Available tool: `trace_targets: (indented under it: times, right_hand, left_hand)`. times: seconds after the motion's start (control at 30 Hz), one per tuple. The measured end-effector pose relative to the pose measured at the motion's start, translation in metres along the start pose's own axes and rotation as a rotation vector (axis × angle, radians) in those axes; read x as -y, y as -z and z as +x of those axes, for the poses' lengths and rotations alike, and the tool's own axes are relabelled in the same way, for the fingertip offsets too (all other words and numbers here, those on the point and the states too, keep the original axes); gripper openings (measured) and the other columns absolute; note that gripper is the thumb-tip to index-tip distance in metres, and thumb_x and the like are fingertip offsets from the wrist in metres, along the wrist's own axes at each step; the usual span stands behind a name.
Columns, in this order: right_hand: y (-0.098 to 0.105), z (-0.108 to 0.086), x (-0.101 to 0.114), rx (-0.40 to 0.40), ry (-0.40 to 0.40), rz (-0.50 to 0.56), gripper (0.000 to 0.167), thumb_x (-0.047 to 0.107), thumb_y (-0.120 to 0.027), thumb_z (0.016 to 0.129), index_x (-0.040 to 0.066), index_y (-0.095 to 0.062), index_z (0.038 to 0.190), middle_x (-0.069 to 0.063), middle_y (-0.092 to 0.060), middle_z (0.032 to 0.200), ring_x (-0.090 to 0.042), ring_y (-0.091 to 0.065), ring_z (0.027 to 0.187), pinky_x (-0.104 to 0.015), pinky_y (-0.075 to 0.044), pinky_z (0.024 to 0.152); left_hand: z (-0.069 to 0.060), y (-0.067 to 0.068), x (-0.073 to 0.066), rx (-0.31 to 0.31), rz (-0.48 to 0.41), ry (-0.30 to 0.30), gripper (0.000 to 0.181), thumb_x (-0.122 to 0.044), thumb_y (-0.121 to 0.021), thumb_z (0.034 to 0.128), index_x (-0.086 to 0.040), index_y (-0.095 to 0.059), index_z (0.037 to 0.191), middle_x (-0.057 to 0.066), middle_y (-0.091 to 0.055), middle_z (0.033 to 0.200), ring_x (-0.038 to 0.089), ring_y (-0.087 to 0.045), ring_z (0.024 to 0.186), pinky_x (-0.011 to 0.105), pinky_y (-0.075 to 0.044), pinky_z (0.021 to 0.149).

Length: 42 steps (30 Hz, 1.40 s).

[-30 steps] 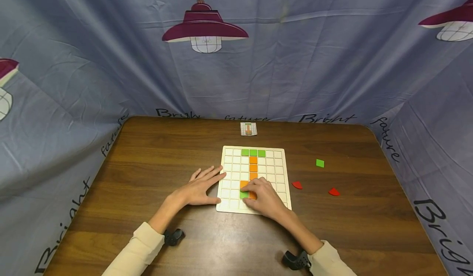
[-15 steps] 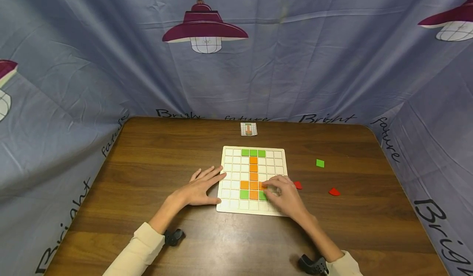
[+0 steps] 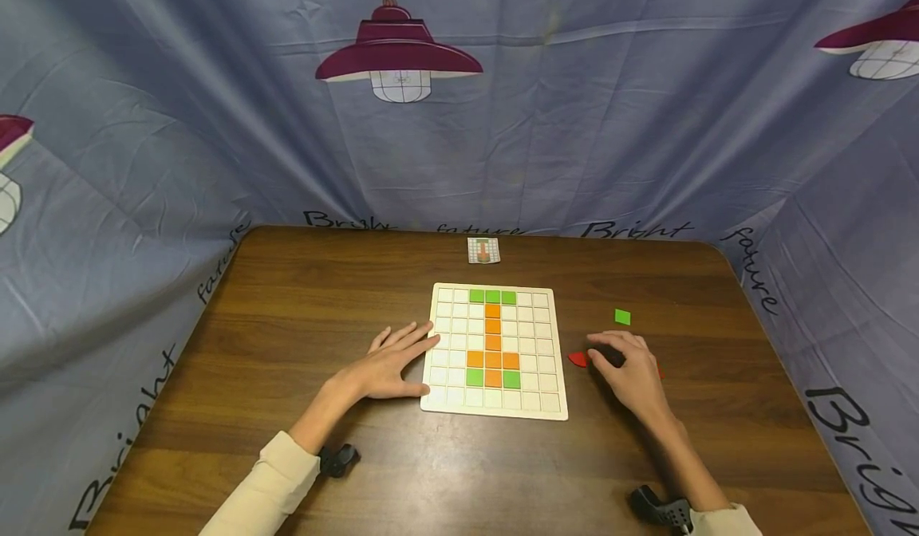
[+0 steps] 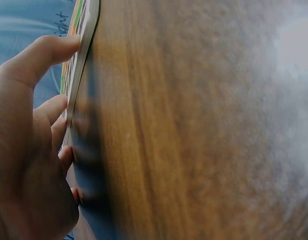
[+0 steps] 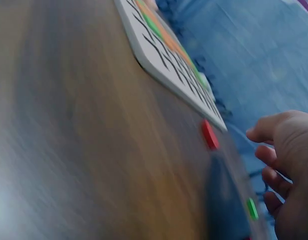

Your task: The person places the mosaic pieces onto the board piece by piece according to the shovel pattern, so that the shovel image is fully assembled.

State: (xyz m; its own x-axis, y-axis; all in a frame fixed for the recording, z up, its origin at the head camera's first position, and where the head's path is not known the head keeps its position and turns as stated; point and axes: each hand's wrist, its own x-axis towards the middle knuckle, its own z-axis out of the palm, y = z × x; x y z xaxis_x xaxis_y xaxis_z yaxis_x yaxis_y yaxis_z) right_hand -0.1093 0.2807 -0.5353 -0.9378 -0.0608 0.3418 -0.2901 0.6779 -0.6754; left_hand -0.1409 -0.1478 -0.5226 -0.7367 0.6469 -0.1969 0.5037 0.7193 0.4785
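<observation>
A white gridded board lies on the table. Green tiles fill part of its far row, and orange tiles run down the middle, with more orange and green near the bottom. My left hand rests at the board's left edge, fingers spread and fingertips touching it. Right of the board, my right hand hovers over the table, thumb and fingers apart, holding nothing. Just left of its fingertips lies a red quarter-round piece. A second red piece is mostly hidden behind this hand. Beyond it sits a green tile.
A small picture card with a grid pattern lies behind the board, near the far edge of the brown wooden table. A blue-grey curtain hangs around the table's back and sides.
My right hand has left the lower middle of the board and moved right, beside the red pieces. An orange and a green tile on the board now show uncovered. The left hand stays put.
</observation>
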Motion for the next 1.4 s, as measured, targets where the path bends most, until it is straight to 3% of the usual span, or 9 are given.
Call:
trace_targets:
  times: [0.13, 0.37, 0.5, 0.6, 0.67, 0.73, 0.87, 1.13, 1.4]
  right_hand:
    - [0.016, 0.006, -0.015, 0.001, -0.037, -0.005, 0.025, -0.001, -0.074, 0.087, -0.002, -0.072, 0.112, -0.021, -0.065, 0.116, -0.043, -0.054, 0.114, -0.063, -0.041, 0.093]
    - [0.034, 0.019, -0.037, 0.043, -0.065, -0.050, 0.031, 0.006, -0.074, 0.089, -0.002, -0.069, 0.119, -0.023, -0.062, 0.122, -0.044, -0.057, 0.114, -0.059, -0.045, 0.090]
    - [0.041, 0.025, -0.050, 0.065, -0.089, -0.079, 0.037, 0.008, -0.074, 0.091, -0.003, -0.067, 0.125, -0.024, -0.060, 0.125, -0.041, -0.060, 0.107, -0.033, -0.049, 0.085]
    - [0.044, 0.029, -0.058, 0.070, -0.108, -0.102, 0.040, 0.010, -0.075, 0.091, -0.002, -0.065, 0.128, -0.024, -0.059, 0.126, -0.040, -0.061, 0.104, -0.018, -0.044, 0.079]
    - [0.046, 0.032, -0.063, 0.078, -0.117, -0.106, 0.041, 0.010, -0.075, 0.090, -0.003, -0.065, 0.128, -0.025, -0.058, 0.126, -0.042, -0.061, 0.104, -0.024, -0.048, 0.081]
    - [0.046, 0.034, -0.067, 0.091, -0.121, -0.114, 0.043, 0.010, -0.075, 0.090, -0.003, -0.064, 0.129, -0.027, -0.057, 0.127, -0.044, -0.059, 0.107, -0.039, -0.050, 0.086]
    - [0.045, 0.040, -0.071, 0.120, -0.120, -0.124, 0.044, 0.011, -0.076, 0.090, -0.005, -0.063, 0.129, -0.029, -0.055, 0.130, -0.049, -0.053, 0.116, -0.063, -0.041, 0.092]
    - [0.044, 0.045, -0.074, 0.158, -0.142, -0.119, 0.039, 0.014, -0.073, 0.092, -0.002, -0.066, 0.127, -0.026, -0.059, 0.128, -0.048, -0.053, 0.117, -0.063, -0.040, 0.094]
    - [0.042, 0.043, -0.069, 0.153, -0.125, -0.145, 0.035, 0.011, -0.073, 0.091, -0.003, -0.069, 0.123, -0.026, -0.063, 0.121, -0.043, -0.060, 0.105, -0.058, -0.046, 0.086]
  left_hand:
    - [0.000, 0.000, 0.000, 0.004, 0.003, 0.003, 0.086, -0.055, -0.063, 0.0906, -0.023, -0.026, 0.160, -0.001, -0.011, 0.167, 0.026, -0.007, 0.152, 0.059, -0.002, 0.116]
    - [0.000, 0.001, 0.000, 0.000, -0.006, 0.007, 0.086, -0.054, -0.064, 0.0901, -0.023, -0.026, 0.160, 0.000, -0.012, 0.167, 0.026, -0.006, 0.152, 0.058, -0.001, 0.116]
    - [0.000, 0.001, 0.000, 0.006, -0.002, 0.011, 0.086, -0.055, -0.064, 0.0903, -0.024, -0.025, 0.161, -0.001, -0.011, 0.167, 0.025, -0.005, 0.152, 0.058, -0.001, 0.117]
    - [0.001, 0.001, 0.000, 0.007, 0.004, 0.011, 0.086, -0.055, -0.063, 0.0905, -0.024, -0.025, 0.161, -0.002, -0.010, 0.167, 0.025, -0.005, 0.152, 0.058, -0.001, 0.117]
    - [0.001, 0.002, 0.000, 0.004, 0.005, 0.005, 0.085, -0.054, -0.064, 0.0906, -0.024, -0.026, 0.160, -0.001, -0.011, 0.167, 0.025, -0.006, 0.152, 0.058, -0.001, 0.116]
    - [0.002, 0.002, 0.000, 0.001, 0.004, -0.003, 0.085, -0.054, -0.064, 0.0907, -0.023, -0.026, 0.160, -0.001, -0.011, 0.167, 0.026, -0.006, 0.152, 0.059, -0.001, 0.116]
    - [0.002, 0.003, 0.000, 0.002, 0.005, -0.009, 0.085, -0.053, -0.064, 0.0909, -0.023, -0.026, 0.160, 0.000, -0.011, 0.167, 0.026, -0.006, 0.152, 0.059, -0.001, 0.116]
    - [0.001, 0.001, 0.000, 0.007, 0.004, -0.002, 0.085, -0.054, -0.064, 0.0910, -0.023, -0.026, 0.160, -0.001, -0.010, 0.167, 0.026, -0.005, 0.152, 0.058, -0.001, 0.116]
    - [0.000, 0.001, 0.000, 0.003, 0.008, 0.004, 0.085, -0.054, -0.065, 0.0905, -0.023, -0.026, 0.160, -0.001, -0.011, 0.167, 0.026, -0.006, 0.152, 0.058, -0.001, 0.116]
